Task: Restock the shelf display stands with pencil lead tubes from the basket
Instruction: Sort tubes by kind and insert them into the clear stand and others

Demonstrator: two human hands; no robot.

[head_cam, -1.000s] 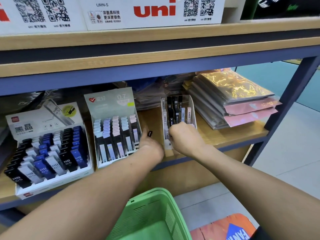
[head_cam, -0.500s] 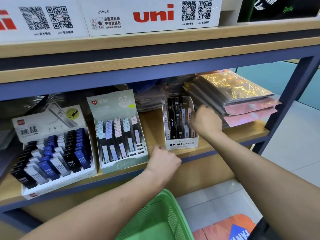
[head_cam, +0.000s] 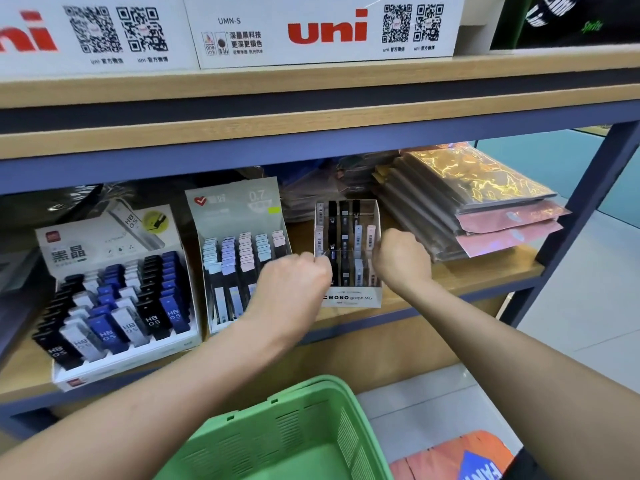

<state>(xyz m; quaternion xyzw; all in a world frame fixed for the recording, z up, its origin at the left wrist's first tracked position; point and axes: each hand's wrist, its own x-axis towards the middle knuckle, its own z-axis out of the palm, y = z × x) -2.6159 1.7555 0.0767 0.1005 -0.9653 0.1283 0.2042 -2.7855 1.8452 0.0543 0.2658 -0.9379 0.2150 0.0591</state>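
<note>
The clear MONO display stand sits on the wooden shelf with black and pale pencil lead tubes upright in its slots. My left hand grips the stand's left wall with curled fingers. On the other side, my right hand curls round the right wall. The green basket is below my forearms at the bottom; the part of its inside that shows holds no tubes.
Left of the MONO stand are a 0.7 lead stand and a white HB 0.5 stand, both filled. Shiny packets are stacked at the right. A blue shelf post frames the right side; uni boxes sit above.
My left hand rose from the shelf's front edge to the stand's left wall. My right hand came forward from the stand's back right corner to its right wall.
</note>
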